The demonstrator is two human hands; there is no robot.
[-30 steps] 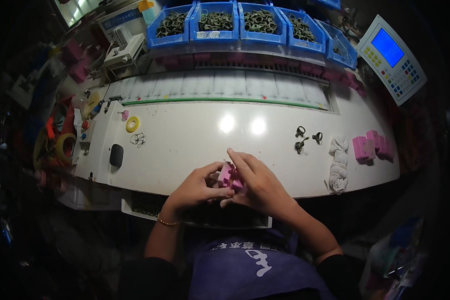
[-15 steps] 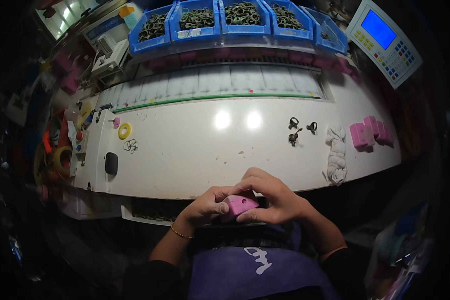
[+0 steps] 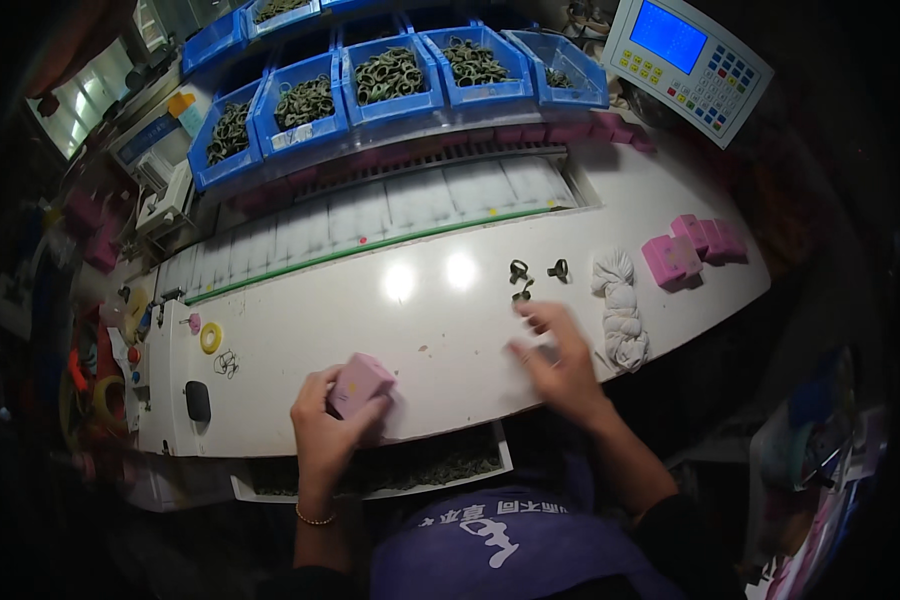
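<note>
— Holding anything, that left hand (image 3: 332,425)?
— Yes, its fingers are wrapped around a small pink block (image 3: 359,383), at the near edge of the white table (image 3: 370,330).
— And the right hand (image 3: 560,360)?
— Blurred, fingers spread, nothing gripped. It hovers over the table; three small dark rings (image 3: 530,277) lie just beyond its fingertips, and a knotted white cloth (image 3: 620,310) sits just to its right.

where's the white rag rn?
Head view, right side of the white bench: the knotted white rag lies just right of the right hand, left of the pink blocks, near the small dark rings.
</note>
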